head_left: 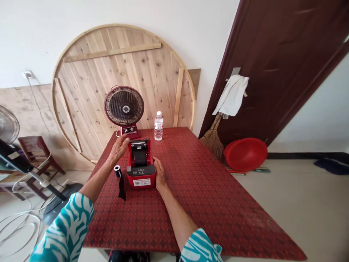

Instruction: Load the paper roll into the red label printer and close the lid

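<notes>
left hand (119,148): fingers extended and open, at the far left edge of the red printer (141,182); contact cannot be confirmed. right hand (160,174): fingers laid along the printer's right side, not closed round it. the printer stands between both sets of fingers, top bay open, black strip (140,157) inside. step in hand, as judged: steadying the opened printer; the next move calls for even side support. nearer the wearer than the left fingers: loose black roll (117,171), tail trailing over the surface (207,189). beyond the fingers: bottle (158,127), fan (124,106).
</notes>
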### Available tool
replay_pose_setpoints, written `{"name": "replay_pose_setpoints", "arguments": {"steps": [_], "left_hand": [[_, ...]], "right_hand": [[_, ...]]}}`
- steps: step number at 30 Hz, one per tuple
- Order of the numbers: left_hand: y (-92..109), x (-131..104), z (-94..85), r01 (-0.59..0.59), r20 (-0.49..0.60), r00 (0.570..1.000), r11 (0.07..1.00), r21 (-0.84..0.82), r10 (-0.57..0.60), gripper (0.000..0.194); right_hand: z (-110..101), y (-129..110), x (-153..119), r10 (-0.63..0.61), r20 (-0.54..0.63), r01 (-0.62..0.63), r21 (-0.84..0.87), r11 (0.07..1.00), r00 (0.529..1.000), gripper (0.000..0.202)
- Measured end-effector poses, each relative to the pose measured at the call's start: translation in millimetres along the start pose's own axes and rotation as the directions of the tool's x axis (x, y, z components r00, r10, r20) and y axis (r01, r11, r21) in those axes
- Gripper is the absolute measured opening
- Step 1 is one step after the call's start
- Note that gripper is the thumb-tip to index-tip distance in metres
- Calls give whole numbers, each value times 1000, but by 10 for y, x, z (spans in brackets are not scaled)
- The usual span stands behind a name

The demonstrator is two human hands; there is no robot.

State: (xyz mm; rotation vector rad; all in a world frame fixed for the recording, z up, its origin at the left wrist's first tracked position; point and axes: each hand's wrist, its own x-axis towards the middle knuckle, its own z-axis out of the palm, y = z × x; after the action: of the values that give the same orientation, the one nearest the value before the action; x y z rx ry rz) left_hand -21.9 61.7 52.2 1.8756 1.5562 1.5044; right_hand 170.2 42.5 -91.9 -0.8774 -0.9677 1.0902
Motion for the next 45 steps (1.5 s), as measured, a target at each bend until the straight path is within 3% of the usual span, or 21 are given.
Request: {"name": "replay_pose_setpoints", "arguments": {"steps": [3, 6, 10, 16, 19, 22, 25, 28, 32, 35, 40, 45], "left_hand": [[79, 54, 31, 2, 120, 993, 999, 54, -8, 49], [164, 30, 12, 13, 196, 980, 997, 73, -27, 49], [251, -36, -72, 7, 226, 974, 998, 65, -22, 51], [246, -62, -92, 10, 235, 972, 999, 48, -21, 52], [212, -123, -95, 2, 210, 978, 999, 51, -12, 53], [196, -287, -150, -100, 283, 956, 992, 79, 74, 52], [176, -504, -216, -196, 394, 909, 973, 124, 133, 51], [121, -681, -234, -266, 446, 880, 948, 174, 164, 49], [28, -800, -215, -366, 443, 861, 910, 196, 251, 47], [-11, -847, -231, -370, 465, 852, 906, 206, 242, 48], [-71, -915, -282, -417, 547, 797, 889, 189, 257, 77], [-147, -907, -273, -423, 555, 786, 891, 164, 271, 82]], "right_hand": [[-10, -53, 18, -84, 25, 85, -63, 994, 996, 51], [-12, -185, 67, -227, 137, 246, -145, 958, 964, 52], [16, -422, 116, -297, 269, 359, -223, 906, 916, 54], [61, -704, -16, -300, 449, 428, -215, 878, 841, 47], [48, -745, -97, -286, 427, 408, -227, 884, 858, 44], [28, -769, -135, -316, 366, 404, -195, 894, 875, 42], [20, -794, -123, -420, 127, 436, -146, 888, 899, 46], [27, -763, -78, -395, -69, 388, -104, 916, 916, 48], [33, -631, -36, -365, 49, 367, -182, 912, 930, 45], [23, -540, -43, -368, 148, 395, -261, 881, 918, 44], [12, -468, -73, -429, 181, 465, -323, 824, 885, 44], [9, -438, -92, -447, 179, 481, -358, 800, 876, 46]]}}
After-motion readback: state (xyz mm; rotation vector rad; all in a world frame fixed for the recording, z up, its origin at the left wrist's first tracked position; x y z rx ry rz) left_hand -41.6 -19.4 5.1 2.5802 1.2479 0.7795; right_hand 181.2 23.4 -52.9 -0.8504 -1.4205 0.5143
